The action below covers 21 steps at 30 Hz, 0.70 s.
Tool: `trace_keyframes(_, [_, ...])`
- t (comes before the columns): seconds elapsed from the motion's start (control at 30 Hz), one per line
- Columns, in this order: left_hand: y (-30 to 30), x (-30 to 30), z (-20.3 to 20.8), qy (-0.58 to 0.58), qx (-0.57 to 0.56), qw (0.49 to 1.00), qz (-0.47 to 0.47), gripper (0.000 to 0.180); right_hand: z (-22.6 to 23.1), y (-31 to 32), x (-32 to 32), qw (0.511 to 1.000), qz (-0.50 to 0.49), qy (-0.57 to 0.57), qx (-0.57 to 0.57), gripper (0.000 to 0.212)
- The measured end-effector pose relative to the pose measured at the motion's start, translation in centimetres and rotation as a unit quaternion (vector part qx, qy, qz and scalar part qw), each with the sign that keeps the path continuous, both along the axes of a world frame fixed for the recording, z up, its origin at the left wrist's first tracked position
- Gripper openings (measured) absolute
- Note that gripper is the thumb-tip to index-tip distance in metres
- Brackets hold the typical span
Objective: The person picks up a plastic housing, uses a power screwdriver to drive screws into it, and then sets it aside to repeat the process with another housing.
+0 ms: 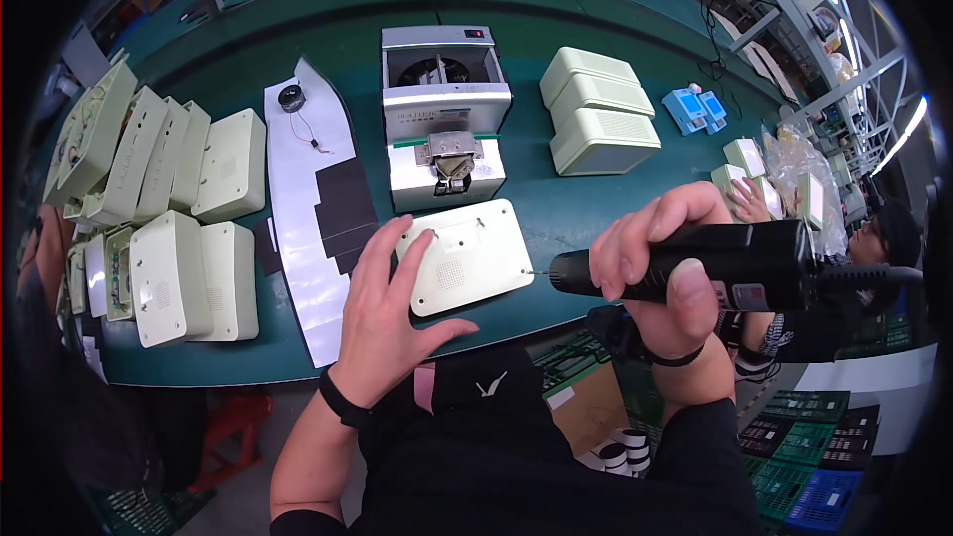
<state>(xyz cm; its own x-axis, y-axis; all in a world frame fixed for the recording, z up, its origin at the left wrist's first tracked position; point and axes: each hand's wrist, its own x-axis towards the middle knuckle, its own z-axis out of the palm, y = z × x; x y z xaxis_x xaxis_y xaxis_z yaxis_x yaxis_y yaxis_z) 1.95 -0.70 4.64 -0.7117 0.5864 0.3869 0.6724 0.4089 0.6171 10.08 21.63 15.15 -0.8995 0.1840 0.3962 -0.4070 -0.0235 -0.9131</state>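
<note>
A cream plastic housing (486, 283) lies back side up on the green bench in front of me, with corner holes and a patch of small perforations. My left hand (382, 308) rests at its left edge, fingers spread, with fingertips on the housing and the thumb held apart. In my right hand (670, 258) is a black electric screwdriver (735, 263), held level with its cord running off to the right. Its thin bit points left at the housing's lower right corner hole; whether the tip sits in it I cannot tell.
Behind the housing stands a grey screw feeder machine (444, 109). Stacked cream housings (601, 114) stand right of it; more housings (184, 273) crowd the left. A white sheet (308, 199) carries a small round speaker (291, 98). At far right a co-worker's hand (749, 201) touches cream units.
</note>
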Motion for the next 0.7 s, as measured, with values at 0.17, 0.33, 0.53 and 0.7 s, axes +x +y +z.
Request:
trace_keyframes(0.17, [-1.0,-0.5,-0.7,-0.066,-0.036,0.997,0.005,0.101,-1.0,0.1,-0.6,1.000,0.009,0.008,-0.005,0.041])
trace_keyframes(0.33, [-1.1,-0.7,-2.1,-0.102,-0.033,0.994,0.003,0.100,-2.4,0.0,-1.5,1.000,0.003,-0.007,-0.006,0.039])
trace_keyframes(0.53, [-0.8,-0.9,-2.7,-0.113,-0.025,0.993,-0.009,0.097,-4.3,0.1,-2.1,0.999,-0.006,-0.038,-0.030,0.041])
trace_keyframes(0.7, [-0.9,-1.3,-2.8,-0.100,-0.029,0.994,-0.008,0.097,-4.0,0.0,-2.7,0.998,-0.012,-0.060,-0.032,0.042])
